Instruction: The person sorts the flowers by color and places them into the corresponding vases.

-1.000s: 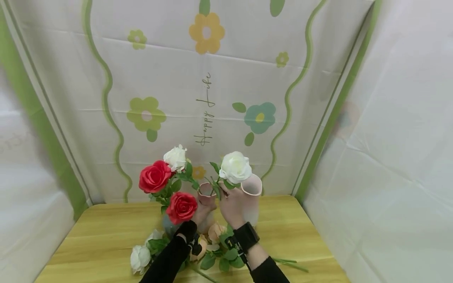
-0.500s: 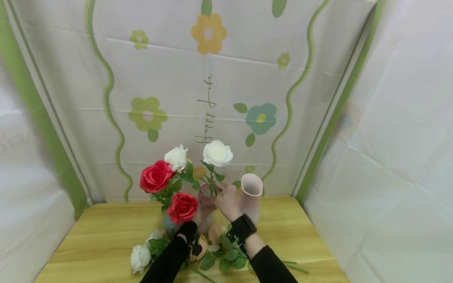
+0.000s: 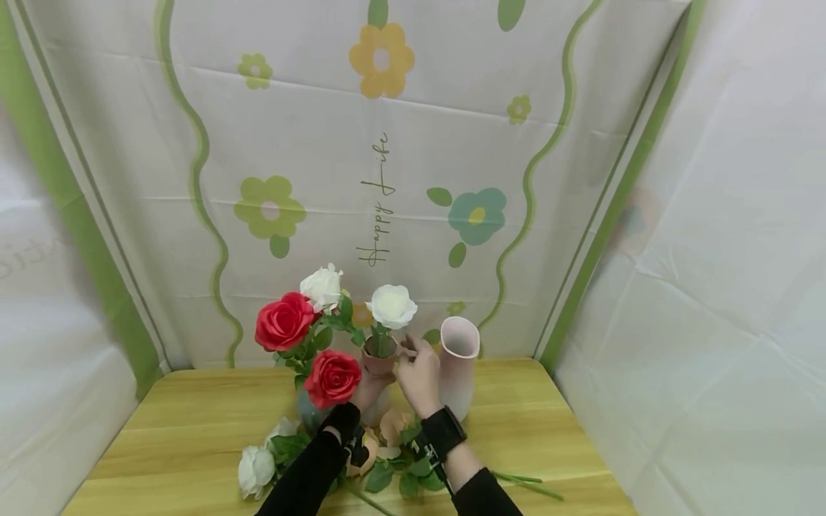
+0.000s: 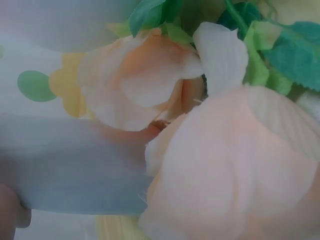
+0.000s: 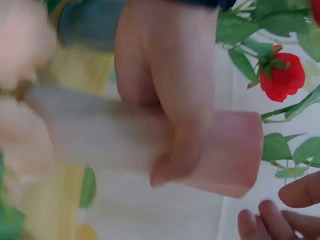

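My left hand [image 3: 369, 390] grips the neck of a pink-to-white vase [image 3: 379, 365]. In the right wrist view the left thumb [image 5: 185, 150] lies across this vase's side. A white rose [image 3: 392, 307] stands in its mouth, with the bloom above the rim and the lower stem hidden inside. Just right of the rim is my right hand [image 3: 419, 376], its fingers loosely bent. Those fingers [image 5: 272, 220] hold nothing and stay apart from the vase in the right wrist view. Peach roses [image 4: 230, 170] lie close by the vase's base in the left wrist view.
A second pink vase [image 3: 458, 380] stands to the right. On the left, a grey-blue vase [image 3: 308, 412] bears red roses [image 3: 284, 321] and a white rose [image 3: 321, 288]. More white roses [image 3: 255, 471] and loose green stems [image 3: 532, 485] lie on the wooden table [image 3: 193, 408].
The white rose has moved left over the held vase, then down into it. My right hand has let go of it and lies beside the rim. The left hand has kept its hold.
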A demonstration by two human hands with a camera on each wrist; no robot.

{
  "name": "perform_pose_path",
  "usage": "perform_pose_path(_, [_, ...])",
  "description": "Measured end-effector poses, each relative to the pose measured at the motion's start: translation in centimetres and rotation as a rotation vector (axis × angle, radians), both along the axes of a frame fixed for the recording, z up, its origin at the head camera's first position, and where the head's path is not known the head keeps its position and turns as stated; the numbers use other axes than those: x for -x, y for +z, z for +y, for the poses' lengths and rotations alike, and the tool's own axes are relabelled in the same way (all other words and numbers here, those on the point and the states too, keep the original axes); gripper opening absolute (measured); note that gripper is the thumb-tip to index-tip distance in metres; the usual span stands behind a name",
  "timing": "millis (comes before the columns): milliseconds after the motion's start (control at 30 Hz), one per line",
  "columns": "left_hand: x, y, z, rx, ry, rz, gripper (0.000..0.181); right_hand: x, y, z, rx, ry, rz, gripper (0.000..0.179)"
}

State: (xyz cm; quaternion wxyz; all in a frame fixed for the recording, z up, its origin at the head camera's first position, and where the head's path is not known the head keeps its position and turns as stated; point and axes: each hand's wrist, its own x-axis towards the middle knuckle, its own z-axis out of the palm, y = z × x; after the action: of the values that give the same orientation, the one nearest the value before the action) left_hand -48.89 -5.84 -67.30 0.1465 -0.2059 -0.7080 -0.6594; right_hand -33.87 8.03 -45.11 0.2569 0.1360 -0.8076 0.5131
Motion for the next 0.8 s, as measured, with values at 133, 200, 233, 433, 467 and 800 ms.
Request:
perform_pose_path(133, [-1.9, 2.2, 0.5, 0.019, 0.040, 0.042, 0.110, -1.5, -1.0, 0.2, 0.085, -0.017, -0.007, 0.035])
perform_pose_path(200, [-4.5, 5.6, 0.7, 0.021, 0.062, 0.019, 0.104, -2.2, -1.4, 0.3, 0.093, -0.004, -0.009, 0.031])
perform_pose_path(233, [-6.1, 7.8, 0.8, 0.045, 0.087, -0.021, 0.102, -2.5, -1.6, 0.5, 0.093, 0.005, -0.008, 0.029])
perform_pose_path(433, [-11.1, 15.3, 1.3, 0.082, 0.110, -0.105, 0.094, -6.0, -1.1, 1.7, 0.132, 0.085, -0.073, 0.015])
perform_pose_path(467, [-11.1, 15.3, 1.3, 0.085, 0.112, -0.105, 0.095, -6.6, -1.4, 2.0, 0.136, 0.081, -0.099, 0.014])
perform_pose_path(800, [-1.0, 1.1, -0.5, 0.183, 0.147, -0.040, 0.097, -8.9, -7.0, 4.0, 0.061, -0.026, -0.297, 0.008])
